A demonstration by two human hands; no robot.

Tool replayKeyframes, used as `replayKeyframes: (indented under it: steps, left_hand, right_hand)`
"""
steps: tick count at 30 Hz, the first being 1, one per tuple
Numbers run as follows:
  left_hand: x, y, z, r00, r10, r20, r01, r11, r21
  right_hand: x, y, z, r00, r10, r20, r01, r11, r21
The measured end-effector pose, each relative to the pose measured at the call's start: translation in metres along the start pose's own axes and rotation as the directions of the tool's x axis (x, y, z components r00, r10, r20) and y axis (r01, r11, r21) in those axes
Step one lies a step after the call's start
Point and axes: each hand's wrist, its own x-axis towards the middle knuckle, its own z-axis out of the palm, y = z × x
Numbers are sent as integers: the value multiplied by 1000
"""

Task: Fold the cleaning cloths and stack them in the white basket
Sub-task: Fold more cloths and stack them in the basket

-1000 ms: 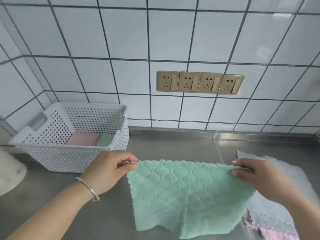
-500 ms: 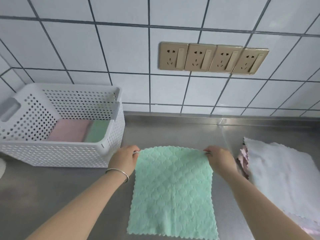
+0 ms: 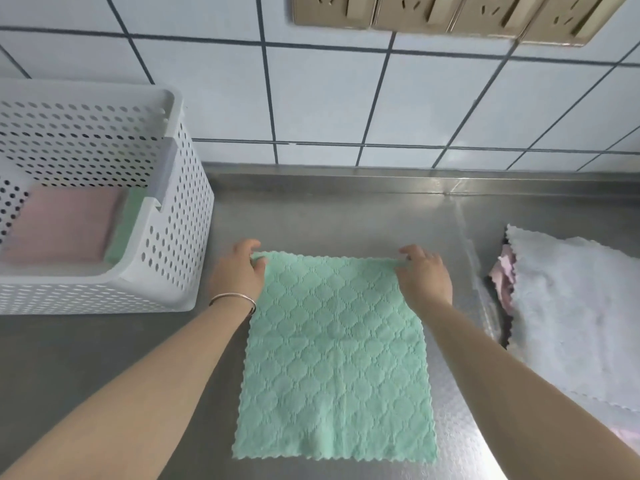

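A green quilted cloth lies spread flat on the steel counter in front of me. My left hand pinches its far left corner. My right hand pinches its far right corner. The white perforated basket stands at the left, holding a folded pink cloth and a folded green cloth beside it. A pile of unfolded cloths, pale grey on top with pink edges below, lies at the right.
The steel counter meets a white tiled wall at the back. A row of gold wall sockets sits above. Bare counter lies between the basket and the green cloth.
The green cloth went from hanging in the air between my hands to lying flat on the counter. My hands still hold its far corners. The view has tilted down and closer.
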Motion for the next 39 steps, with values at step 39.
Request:
replayKeyframes:
  steps: [39]
  left_hand:
    - [-206,-36,66,902,368,226,-423,858,292]
  right_hand:
    - [-223,-2,77,977,-206,55,209,976,-66]
